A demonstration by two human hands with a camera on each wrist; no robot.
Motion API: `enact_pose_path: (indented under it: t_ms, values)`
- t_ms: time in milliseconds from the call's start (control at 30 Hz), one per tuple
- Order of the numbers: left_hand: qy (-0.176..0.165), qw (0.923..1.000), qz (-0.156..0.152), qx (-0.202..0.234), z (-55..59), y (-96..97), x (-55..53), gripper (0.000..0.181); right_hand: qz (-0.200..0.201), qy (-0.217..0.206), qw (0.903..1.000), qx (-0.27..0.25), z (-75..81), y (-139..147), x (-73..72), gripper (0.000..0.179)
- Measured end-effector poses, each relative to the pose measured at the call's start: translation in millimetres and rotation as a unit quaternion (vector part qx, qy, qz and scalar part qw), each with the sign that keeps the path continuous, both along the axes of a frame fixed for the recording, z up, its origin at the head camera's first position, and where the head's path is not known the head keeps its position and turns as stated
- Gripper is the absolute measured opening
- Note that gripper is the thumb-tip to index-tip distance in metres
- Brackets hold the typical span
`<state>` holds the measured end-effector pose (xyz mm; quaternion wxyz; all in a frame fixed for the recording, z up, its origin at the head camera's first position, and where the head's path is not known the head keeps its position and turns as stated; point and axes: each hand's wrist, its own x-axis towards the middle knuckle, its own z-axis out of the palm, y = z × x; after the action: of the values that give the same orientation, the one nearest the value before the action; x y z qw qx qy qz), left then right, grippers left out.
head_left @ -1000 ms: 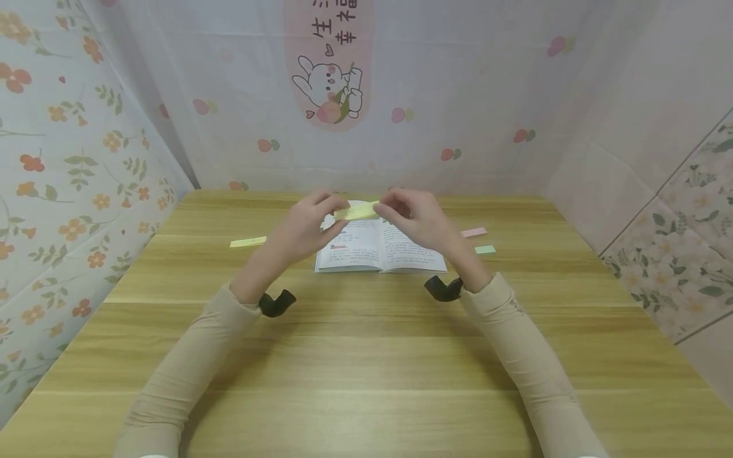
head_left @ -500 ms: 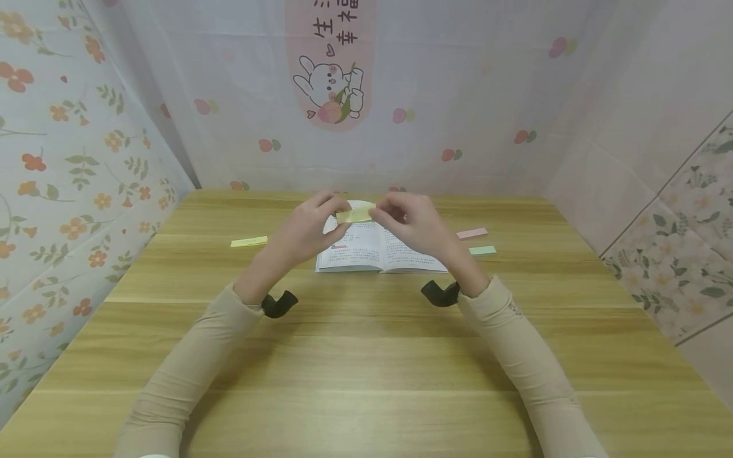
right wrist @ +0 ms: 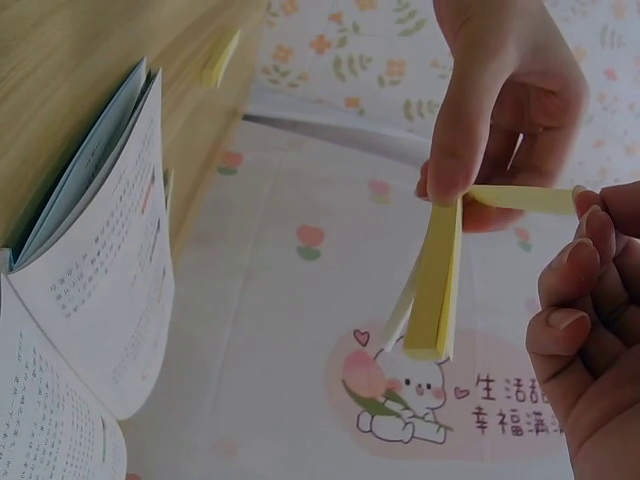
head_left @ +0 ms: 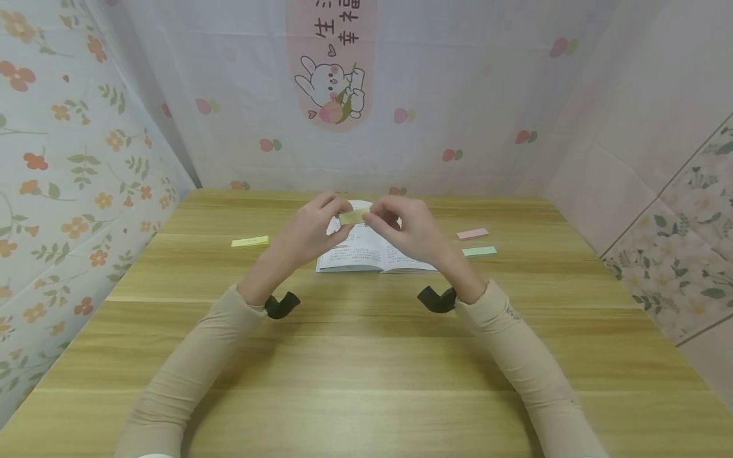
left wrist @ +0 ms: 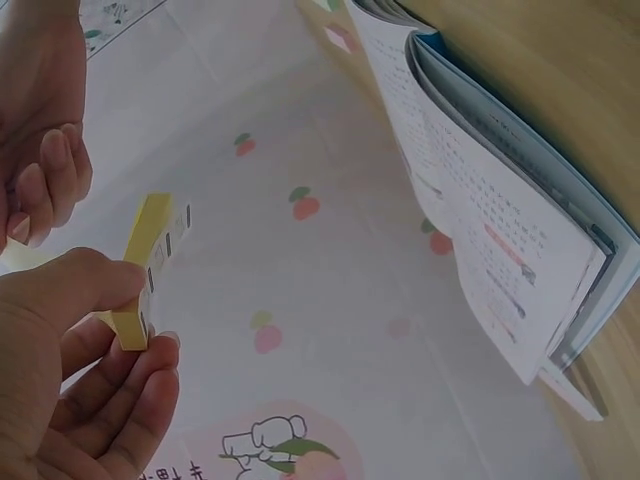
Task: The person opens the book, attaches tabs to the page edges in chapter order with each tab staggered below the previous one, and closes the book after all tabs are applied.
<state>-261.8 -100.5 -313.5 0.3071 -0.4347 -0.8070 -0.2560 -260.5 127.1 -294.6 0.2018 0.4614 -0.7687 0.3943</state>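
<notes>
Above an open book (head_left: 355, 254), my left hand (head_left: 303, 229) pinches a narrow pad of yellow sticky notes (right wrist: 432, 290) between thumb and fingers. My right hand (head_left: 409, 226) is close beside it on the right. In the right wrist view, a pale yellow strip (right wrist: 525, 199) stretches from the pad's held end to the right hand's fingertips (right wrist: 590, 205), which pinch its end. The left wrist view shows the pad's edge (left wrist: 150, 260) with printed marks on its side; there the right hand (left wrist: 45, 150) is partly cut off.
On the wooden table (head_left: 355, 356) lie another yellow sticky-note pad (head_left: 250, 242) to the left, and pink (head_left: 472, 234) and green (head_left: 479, 251) strips to the right. A printed curtain (head_left: 446, 83) hangs behind the table's far edge.
My right hand has shifted slightly left and nearer to the left hand, still at the yellow strip. The pink and green strips are less covered by the right arm. My left hand has barely moved.
</notes>
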Motion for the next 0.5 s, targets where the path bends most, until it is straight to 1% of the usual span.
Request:
enact_pose_path:
  t_ms: [67,300,400,500]
  values:
    - [0.002,1.0000,-0.004,0.002,-0.2,0.5,-0.5,0.019,0.001,0.004,1.0000,-0.002,-0.3,-0.3,0.1,0.006]
    - [0.000,0.9999,0.007,0.007,-0.9,0.6,-1.5,0.021,0.011,0.021,0.9994,-0.024,1.9,1.2,0.0,0.005]
    - [-0.003,0.9998,0.010,0.015,-1.1,0.0,-1.9,0.022,0.007,0.018,0.9992,-0.035,4.2,4.3,-0.8,0.005]
    - [-0.015,0.9995,0.014,0.023,-0.9,-0.6,-2.2,0.023,0.000,0.008,0.9988,-0.047,8.6,9.1,-0.5,0.004]
